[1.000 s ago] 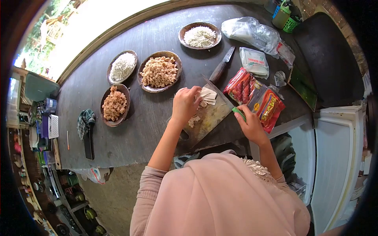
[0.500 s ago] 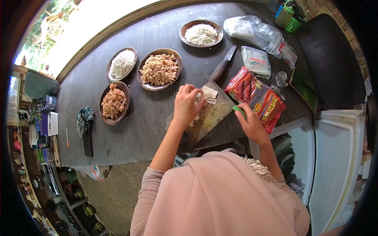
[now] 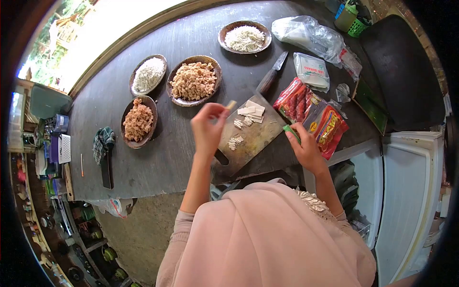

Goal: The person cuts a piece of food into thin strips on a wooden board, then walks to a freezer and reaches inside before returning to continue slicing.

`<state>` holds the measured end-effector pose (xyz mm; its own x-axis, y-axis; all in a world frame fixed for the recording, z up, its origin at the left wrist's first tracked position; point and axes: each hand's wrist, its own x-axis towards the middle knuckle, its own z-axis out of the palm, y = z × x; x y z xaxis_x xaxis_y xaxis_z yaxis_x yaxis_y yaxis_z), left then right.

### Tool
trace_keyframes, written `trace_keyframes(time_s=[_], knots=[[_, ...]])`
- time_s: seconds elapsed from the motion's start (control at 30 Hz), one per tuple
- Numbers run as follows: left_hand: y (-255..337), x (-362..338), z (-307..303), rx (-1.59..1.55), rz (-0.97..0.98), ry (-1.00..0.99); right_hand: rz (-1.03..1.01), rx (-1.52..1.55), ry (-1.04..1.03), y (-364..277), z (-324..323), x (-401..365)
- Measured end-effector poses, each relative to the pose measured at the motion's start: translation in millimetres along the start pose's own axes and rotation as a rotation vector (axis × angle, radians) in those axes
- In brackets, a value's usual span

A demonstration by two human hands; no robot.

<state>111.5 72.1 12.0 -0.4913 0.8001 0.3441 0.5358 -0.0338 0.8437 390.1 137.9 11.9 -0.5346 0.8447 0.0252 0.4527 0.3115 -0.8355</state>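
My left hand (image 3: 208, 128) is raised over the left edge of the cutting board (image 3: 256, 146), its fingers pinching a small pale piece (image 3: 231, 104). On the board lie several flat white slices (image 3: 252, 110), with short cut strips (image 3: 243, 122) beside them and another little heap of strips (image 3: 235, 143) nearer to me. My right hand (image 3: 305, 148) is wrapped around the green handle (image 3: 291, 134) of a knife at the board's right edge; its blade is hard to make out. Red sausage packets (image 3: 330, 130) lie just beyond that hand.
Bowls of brown crumbly food (image 3: 193, 81) and white shreds (image 3: 245, 38) stand farther back. A wooden-handled knife (image 3: 272, 72) lies behind the board, near a white packet (image 3: 311, 71) and a clear plastic bag (image 3: 306, 36). A checked cloth (image 3: 103, 142) is at left.
My left hand has moved left and up off the slices with the small piece, uncovering the cut strips on the board. My right hand has barely moved.
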Motion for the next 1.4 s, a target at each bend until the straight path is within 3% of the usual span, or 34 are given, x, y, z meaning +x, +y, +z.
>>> trace_keyframes(time_s=[0.07, 0.13, 0.2, 0.37, 0.63, 0.7, 0.87, 0.97, 1.13, 1.27, 1.4], knots=[[-1, -6, -26, -0.043, -0.050, 0.140, -0.012, -0.014, -0.033, -3, 1, -4], [-6, -14, -47, -0.085, -0.091, 0.215, 0.033, -0.120, -0.300, -16, 4, -12], [-11, -23, -65, -0.220, -0.148, 0.313, -0.016, -0.121, -0.385, -26, 10, -18], [-12, -47, -77, -0.239, -0.187, 0.314, -0.026, -0.202, -0.494, -25, 13, -14], [5, -76, -52, -0.072, -0.201, 0.162, 0.016, -0.213, -0.315, -17, 5, 0], [10, -79, -43, -0.124, -0.267, 0.014, -0.011, -0.205, -0.242, -16, 5, -2], [8, -86, -21, -0.066, -0.249, -0.059, -0.011, -0.158, -0.231, -16, 4, -12], [-3, -86, -21, 0.180, -0.165, -0.046, 0.005, -0.141, -0.231, -15, 4, -18], [-7, -86, -28, 0.194, -0.119, -0.035, -0.065, -0.112, -0.155, -9, 14, -30], [-11, -88, -21, 0.333, 0.053, -0.017, -0.119, -0.104, -0.200, -15, 28, -39], [-14, -90, -6, 0.369, 0.086, 0.024, -0.100, -0.222, -0.282, -23, 35, -44]])
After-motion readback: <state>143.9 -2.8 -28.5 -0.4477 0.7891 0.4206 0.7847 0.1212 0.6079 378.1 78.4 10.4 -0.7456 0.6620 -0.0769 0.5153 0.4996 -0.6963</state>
